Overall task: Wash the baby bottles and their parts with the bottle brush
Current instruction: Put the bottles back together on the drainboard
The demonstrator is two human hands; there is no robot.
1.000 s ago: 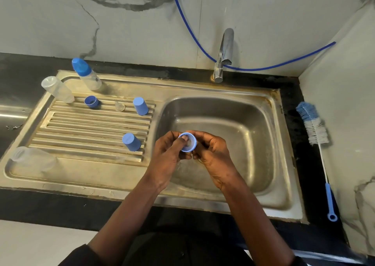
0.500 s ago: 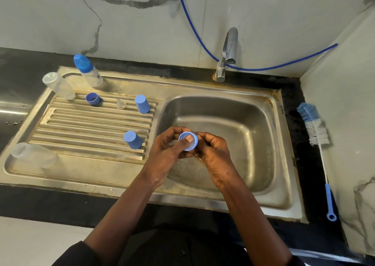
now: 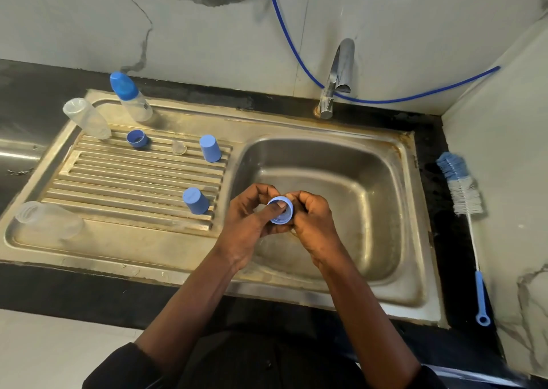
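Over the left part of the sink basin [image 3: 355, 181], my left hand [image 3: 249, 225] and my right hand [image 3: 314, 222] hold a blue bottle ring [image 3: 283, 210] between them. My left thumb presses into its opening. The bottle brush [image 3: 462, 198] lies untouched on the black counter at the right. On the drainboard [image 3: 118, 181] stand a capped bottle [image 3: 130, 97], two blue caps [image 3: 210, 148] [image 3: 195, 201], another blue ring [image 3: 137, 138] and a clear teat [image 3: 179, 147]. Two clear open bottles [image 3: 86, 118] [image 3: 49, 219] lie on their sides at the left.
The tap [image 3: 338, 74] stands behind the basin with no water running. A blue hose [image 3: 385, 100] runs along the marble wall. The right wall is close to the brush. Black counter [image 3: 44, 284] borders the sink in front.
My hands have kept the ring over the basin; my left thumb has shifted further across the ring's opening. The view has tilted slightly.
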